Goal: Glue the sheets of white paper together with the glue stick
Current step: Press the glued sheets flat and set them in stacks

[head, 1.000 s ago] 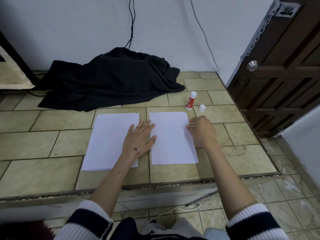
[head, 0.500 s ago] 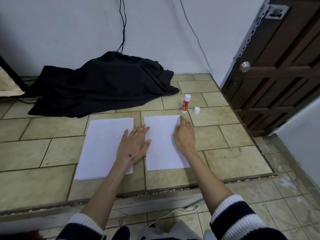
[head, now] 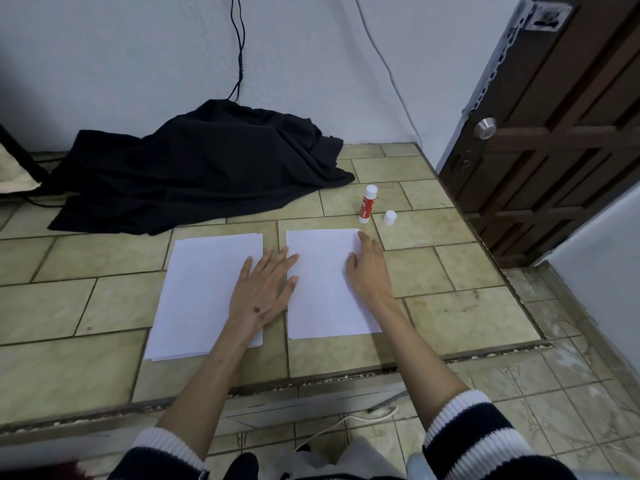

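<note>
Fingers spread flat and gripping nothing, the left hand (head: 264,292) is bridging the left paper stack (head: 204,292) and the right sheet (head: 322,285); the right hand (head: 367,271), loosely open, is pressing that sheet's far right corner. The uncapped glue stick (head: 367,204) is standing near the tiled ledge's (head: 467,306) far right corner, cap (head: 389,217) beside it. Reaching carelessly could be toppling it, or sliding the sheet askew.

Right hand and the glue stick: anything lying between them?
Nothing. In the head view only bare tile separates the right hand from the glue stick; its cap stands off to the right.
</note>
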